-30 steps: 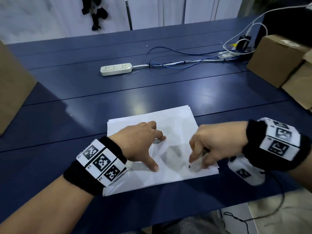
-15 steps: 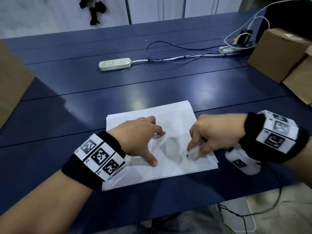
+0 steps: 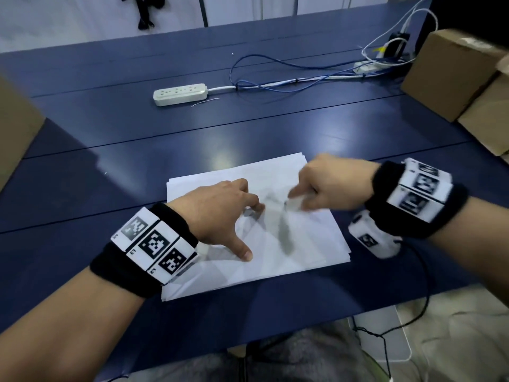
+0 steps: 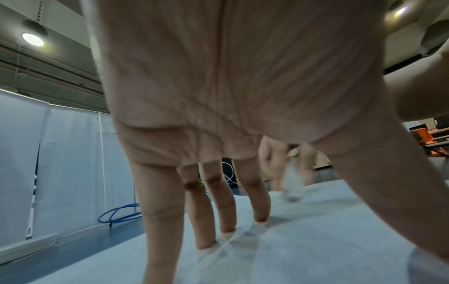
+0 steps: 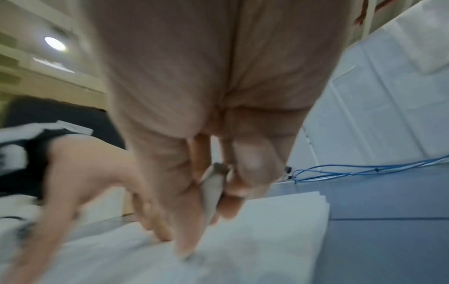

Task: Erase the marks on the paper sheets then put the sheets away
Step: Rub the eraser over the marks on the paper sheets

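My right hand (image 3: 327,186) pinches a white eraser (image 5: 212,190) against the stacked paper sheets (image 3: 308,244); my left hand (image 3: 220,213), fingers spread, presses them onto the blue table (image 3: 110,172). Beyond my hands lies a power strip (image 3: 180,93).

Head view looks down from above; wrist views low, close; all share paper stack (image 3: 289,232).

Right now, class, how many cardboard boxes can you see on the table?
3: one at the left edge, two together at the far right. More may lie outside the picture.
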The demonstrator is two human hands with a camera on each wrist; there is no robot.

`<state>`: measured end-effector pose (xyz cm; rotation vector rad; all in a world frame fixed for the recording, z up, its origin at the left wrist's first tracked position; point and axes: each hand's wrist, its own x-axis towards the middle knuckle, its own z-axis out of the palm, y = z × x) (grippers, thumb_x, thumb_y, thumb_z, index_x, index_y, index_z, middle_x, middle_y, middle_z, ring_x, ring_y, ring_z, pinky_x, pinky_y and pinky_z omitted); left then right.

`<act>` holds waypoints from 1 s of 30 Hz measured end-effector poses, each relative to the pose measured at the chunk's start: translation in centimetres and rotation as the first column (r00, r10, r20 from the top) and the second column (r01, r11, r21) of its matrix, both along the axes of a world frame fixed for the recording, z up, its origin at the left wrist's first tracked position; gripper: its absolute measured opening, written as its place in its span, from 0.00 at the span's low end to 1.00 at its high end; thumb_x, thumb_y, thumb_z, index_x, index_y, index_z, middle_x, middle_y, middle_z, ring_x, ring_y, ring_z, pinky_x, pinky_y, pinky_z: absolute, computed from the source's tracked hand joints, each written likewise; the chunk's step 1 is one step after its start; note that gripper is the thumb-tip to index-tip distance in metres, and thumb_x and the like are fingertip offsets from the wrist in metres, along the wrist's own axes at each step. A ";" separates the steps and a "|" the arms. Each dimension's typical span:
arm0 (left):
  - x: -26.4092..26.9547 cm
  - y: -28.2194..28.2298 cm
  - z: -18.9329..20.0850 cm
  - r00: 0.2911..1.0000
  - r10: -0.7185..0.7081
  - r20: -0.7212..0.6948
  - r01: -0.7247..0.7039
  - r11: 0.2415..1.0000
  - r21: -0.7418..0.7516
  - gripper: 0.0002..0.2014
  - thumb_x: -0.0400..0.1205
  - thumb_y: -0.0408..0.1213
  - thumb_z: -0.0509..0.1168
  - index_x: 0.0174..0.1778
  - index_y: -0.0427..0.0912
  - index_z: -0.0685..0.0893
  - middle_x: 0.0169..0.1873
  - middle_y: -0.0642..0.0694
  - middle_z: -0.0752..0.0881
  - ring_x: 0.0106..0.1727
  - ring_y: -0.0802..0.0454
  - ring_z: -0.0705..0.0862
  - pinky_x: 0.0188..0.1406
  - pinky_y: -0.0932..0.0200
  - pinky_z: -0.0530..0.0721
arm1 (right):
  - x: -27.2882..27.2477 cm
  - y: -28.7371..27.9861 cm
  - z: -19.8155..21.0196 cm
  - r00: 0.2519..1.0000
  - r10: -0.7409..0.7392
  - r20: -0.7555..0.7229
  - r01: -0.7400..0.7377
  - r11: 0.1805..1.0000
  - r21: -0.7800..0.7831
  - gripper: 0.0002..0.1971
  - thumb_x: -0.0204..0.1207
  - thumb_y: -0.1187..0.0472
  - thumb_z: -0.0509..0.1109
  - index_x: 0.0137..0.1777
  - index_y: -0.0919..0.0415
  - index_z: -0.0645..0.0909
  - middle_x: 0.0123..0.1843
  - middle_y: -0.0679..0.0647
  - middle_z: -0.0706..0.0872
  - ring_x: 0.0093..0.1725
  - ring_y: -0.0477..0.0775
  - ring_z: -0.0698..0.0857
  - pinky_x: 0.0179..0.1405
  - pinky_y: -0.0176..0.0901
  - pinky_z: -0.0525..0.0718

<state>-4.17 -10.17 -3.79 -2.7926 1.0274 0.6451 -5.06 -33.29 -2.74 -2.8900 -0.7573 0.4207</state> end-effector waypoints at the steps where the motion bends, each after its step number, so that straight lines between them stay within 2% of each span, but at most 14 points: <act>1: 0.0 0.0 0.0 1.000 0.002 -0.002 -0.002 1.000 -0.001 0.43 0.59 0.69 0.76 0.71 0.64 0.72 0.55 0.60 0.69 0.58 0.55 0.75 0.50 0.50 0.83 | 0.9 0.1 -0.2 0.998 -0.039 0.047 0.038 0.999 0.020 0.11 0.75 0.49 0.70 0.53 0.49 0.88 0.26 0.46 0.78 0.31 0.44 0.77 0.26 0.28 0.68; 3: 0.0 0.0 0.0 1.000 0.009 -0.006 -0.009 1.000 -0.003 0.43 0.59 0.69 0.76 0.71 0.64 0.72 0.55 0.60 0.69 0.58 0.55 0.75 0.50 0.50 0.83 | 1.7 -0.2 -0.7 0.996 -0.052 0.068 0.050 0.998 0.029 0.16 0.75 0.46 0.67 0.54 0.53 0.88 0.33 0.53 0.84 0.38 0.57 0.81 0.30 0.38 0.72; 4: 0.1 0.2 0.1 1.000 0.008 0.001 -0.008 1.000 -0.007 0.43 0.59 0.69 0.76 0.70 0.63 0.73 0.55 0.60 0.69 0.58 0.55 0.75 0.50 0.50 0.84 | 1.6 -0.3 -0.8 0.998 -0.017 0.064 0.016 1.000 0.016 0.16 0.74 0.46 0.67 0.56 0.50 0.88 0.35 0.51 0.85 0.39 0.56 0.81 0.34 0.38 0.73; 6: 0.1 0.0 0.0 1.000 0.009 -0.005 -0.009 1.000 -0.006 0.42 0.59 0.69 0.77 0.69 0.62 0.74 0.54 0.60 0.69 0.58 0.55 0.75 0.51 0.49 0.84 | -0.2 -0.6 -0.6 0.995 0.095 -0.044 -0.094 0.995 0.025 0.16 0.72 0.48 0.71 0.59 0.45 0.87 0.37 0.44 0.82 0.37 0.43 0.79 0.37 0.33 0.72; 9: 0.1 0.1 -0.1 1.000 0.006 -0.005 -0.006 1.000 -0.013 0.42 0.59 0.69 0.77 0.69 0.61 0.74 0.54 0.60 0.69 0.57 0.55 0.75 0.50 0.50 0.84 | -2.5 -0.2 -0.2 0.947 0.208 -0.244 -0.201 0.978 0.054 0.16 0.71 0.50 0.75 0.60 0.41 0.87 0.35 0.39 0.79 0.36 0.34 0.78 0.35 0.21 0.69; 13: 0.2 0.1 -0.1 1.000 0.006 -0.005 -0.006 1.000 -0.012 0.43 0.58 0.69 0.77 0.69 0.63 0.74 0.54 0.60 0.70 0.57 0.55 0.75 0.50 0.49 0.84 | 0.1 0.2 -0.1 0.998 0.053 -0.040 -0.053 0.999 0.001 0.15 0.73 0.50 0.73 0.60 0.45 0.87 0.31 0.38 0.78 0.33 0.34 0.76 0.31 0.20 0.71; 14: 0.2 0.1 0.0 1.000 0.005 -0.005 -0.006 1.000 -0.013 0.42 0.58 0.69 0.77 0.69 0.63 0.74 0.54 0.60 0.70 0.57 0.55 0.75 0.49 0.49 0.84 | 0.9 0.2 -0.2 1.000 0.011 0.016 -0.011 1.000 0.004 0.15 0.75 0.49 0.71 0.60 0.46 0.87 0.33 0.41 0.81 0.35 0.39 0.78 0.33 0.23 0.73; 16: 0.1 0.0 0.1 1.000 0.005 -0.006 -0.006 1.000 -0.010 0.42 0.58 0.69 0.77 0.69 0.63 0.74 0.53 0.60 0.69 0.56 0.55 0.75 0.49 0.50 0.84 | 1.4 -0.1 -0.4 0.998 -0.020 0.054 0.020 1.000 -0.007 0.15 0.75 0.47 0.69 0.60 0.47 0.87 0.36 0.46 0.85 0.38 0.46 0.79 0.40 0.39 0.79; 17: 0.1 0.1 0.1 1.000 0.007 -0.007 -0.007 1.000 -0.010 0.42 0.59 0.69 0.77 0.69 0.63 0.74 0.53 0.60 0.69 0.56 0.55 0.75 0.48 0.51 0.83 | 1.0 -0.4 -0.4 1.000 0.000 0.025 0.000 1.000 -0.011 0.15 0.75 0.48 0.69 0.60 0.46 0.87 0.36 0.45 0.84 0.37 0.43 0.78 0.40 0.39 0.78; 19: 0.1 0.1 0.1 1.000 0.011 -0.010 -0.011 1.000 -0.010 0.42 0.59 0.69 0.77 0.69 0.62 0.74 0.54 0.60 0.69 0.57 0.55 0.75 0.48 0.52 0.83 | -0.9 -0.5 0.1 0.987 0.102 -0.122 -0.102 0.995 0.005 0.15 0.72 0.51 0.73 0.59 0.43 0.87 0.34 0.39 0.79 0.34 0.35 0.77 0.36 0.26 0.71; 22: 0.2 0.1 0.0 1.000 0.010 -0.012 -0.011 1.000 -0.010 0.41 0.59 0.68 0.77 0.68 0.61 0.74 0.55 0.60 0.69 0.57 0.55 0.75 0.50 0.50 0.84 | -3.1 -0.3 0.5 0.939 0.172 -0.297 -0.176 0.984 0.012 0.15 0.69 0.52 0.76 0.56 0.41 0.88 0.33 0.37 0.80 0.35 0.32 0.79 0.33 0.21 0.70; 26: 0.2 -0.1 0.0 1.000 0.007 -0.013 -0.007 1.000 -0.004 0.42 0.58 0.69 0.77 0.68 0.63 0.74 0.53 0.61 0.69 0.56 0.56 0.75 0.51 0.49 0.84 | -0.1 -0.4 -0.2 0.999 -0.004 -0.052 0.005 1.000 0.026 0.12 0.72 0.50 0.74 0.55 0.45 0.88 0.27 0.38 0.79 0.31 0.32 0.77 0.29 0.22 0.70; 29: 0.1 -0.1 0.2 1.000 0.007 -0.018 -0.007 1.000 -0.006 0.43 0.58 0.69 0.77 0.69 0.63 0.74 0.53 0.61 0.69 0.56 0.56 0.75 0.51 0.51 0.83 | 0.8 -1.1 -0.5 0.999 -0.043 0.029 0.043 0.999 0.006 0.13 0.74 0.47 0.69 0.55 0.47 0.88 0.33 0.47 0.84 0.36 0.44 0.78 0.36 0.39 0.79; 30: 0.1 -0.1 0.2 1.000 0.004 -0.011 -0.004 1.000 -0.009 0.43 0.58 0.69 0.77 0.69 0.63 0.74 0.53 0.61 0.69 0.56 0.56 0.75 0.50 0.51 0.83 | 0.2 -1.3 -0.5 1.000 -0.009 0.008 0.010 1.000 -0.008 0.12 0.74 0.48 0.69 0.55 0.46 0.88 0.36 0.48 0.84 0.37 0.45 0.79 0.37 0.40 0.79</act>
